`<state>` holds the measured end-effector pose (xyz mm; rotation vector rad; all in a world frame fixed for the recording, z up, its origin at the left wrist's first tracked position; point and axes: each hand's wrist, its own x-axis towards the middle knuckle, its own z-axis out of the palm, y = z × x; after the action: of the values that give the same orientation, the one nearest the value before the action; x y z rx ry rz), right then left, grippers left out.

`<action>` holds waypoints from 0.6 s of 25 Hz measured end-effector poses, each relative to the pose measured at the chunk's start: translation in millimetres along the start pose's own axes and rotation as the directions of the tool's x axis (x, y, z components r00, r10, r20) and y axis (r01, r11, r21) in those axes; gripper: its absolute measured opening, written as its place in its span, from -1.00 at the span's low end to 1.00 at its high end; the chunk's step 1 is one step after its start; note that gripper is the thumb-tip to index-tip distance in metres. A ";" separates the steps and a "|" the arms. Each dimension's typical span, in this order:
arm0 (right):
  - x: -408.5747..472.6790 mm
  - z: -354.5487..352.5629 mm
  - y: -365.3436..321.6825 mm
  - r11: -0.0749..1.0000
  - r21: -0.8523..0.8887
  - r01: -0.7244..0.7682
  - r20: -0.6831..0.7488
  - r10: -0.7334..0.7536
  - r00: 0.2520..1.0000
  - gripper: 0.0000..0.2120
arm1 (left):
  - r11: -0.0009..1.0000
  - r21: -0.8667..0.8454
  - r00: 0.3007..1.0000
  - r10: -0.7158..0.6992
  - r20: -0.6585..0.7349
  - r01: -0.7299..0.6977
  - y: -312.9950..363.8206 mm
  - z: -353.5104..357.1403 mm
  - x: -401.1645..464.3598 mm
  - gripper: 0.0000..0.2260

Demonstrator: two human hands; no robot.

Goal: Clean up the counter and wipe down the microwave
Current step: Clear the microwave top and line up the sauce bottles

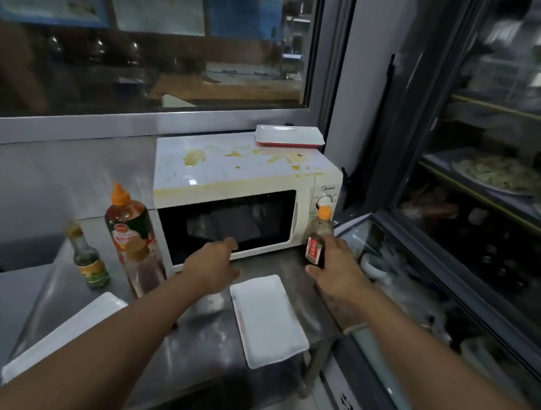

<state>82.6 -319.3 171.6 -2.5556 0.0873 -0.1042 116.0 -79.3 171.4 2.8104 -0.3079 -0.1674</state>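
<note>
Our right hand (333, 265) grips a small dark bottle (319, 236) standing on the worktop (209, 353) just beside the microwave (241, 187). Our left hand (215, 264) hovers relaxed and holding nothing near the microwave door. Yellow stains cover the microwave's top, where a tray (289, 135) rests. A white plate (268, 320) lies between our arms.
</note>
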 end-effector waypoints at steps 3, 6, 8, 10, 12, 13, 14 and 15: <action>24.7 9.3 16.4 0.993 0.028 -0.114 -0.062 0.115 0.991 -0.38 | 1.000 -0.017 1.000 0.019 -0.012 -0.019 1.4 15.4 23.5 -0.51; 51.9 17.8 35.2 0.982 0.038 -0.186 -0.093 0.189 0.978 -0.40 | 0.999 -0.046 0.999 0.013 -0.044 -0.015 2.2 30.8 43.8 -0.52; 70.3 26.7 51.4 0.977 0.034 -0.209 -0.094 0.211 0.973 -0.37 | 0.999 -0.054 0.999 -0.006 -0.044 0.004 3.9 45.2 57.2 -0.53; 89.7 36.8 68.4 0.973 0.039 -0.227 -0.082 0.229 0.970 -0.32 | 0.998 -0.051 0.999 -0.028 -0.036 0.026 5.0 58.9 71.7 -0.54; 108.8 46.1 83.7 0.973 0.054 -0.226 -0.070 0.230 0.971 -0.29 | 0.997 -0.072 0.998 -0.045 -0.034 0.043 5.0 70.3 85.1 -0.54; 116.6 50.4 89.8 0.974 0.063 -0.219 -0.071 0.224 0.972 -0.28 | 0.995 -0.085 0.998 -0.052 -0.036 0.049 5.1 74.8 90.2 -0.55; 125.3 55.8 96.2 0.975 0.076 -0.210 -0.072 0.216 0.974 -0.26 | 0.994 -0.094 0.997 -0.060 -0.041 0.056 5.1 80.2 95.9 -0.57; 133.1 61.3 102.1 0.975 0.093 -0.199 -0.077 0.207 0.975 -0.24 | 0.993 -0.100 0.997 -0.061 -0.049 0.056 5.0 85.8 101.0 -0.59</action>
<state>216.6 -382.2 71.7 -2.4410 0.3692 -0.1366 200.4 -131.9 83.6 2.7225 -0.1998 -0.1193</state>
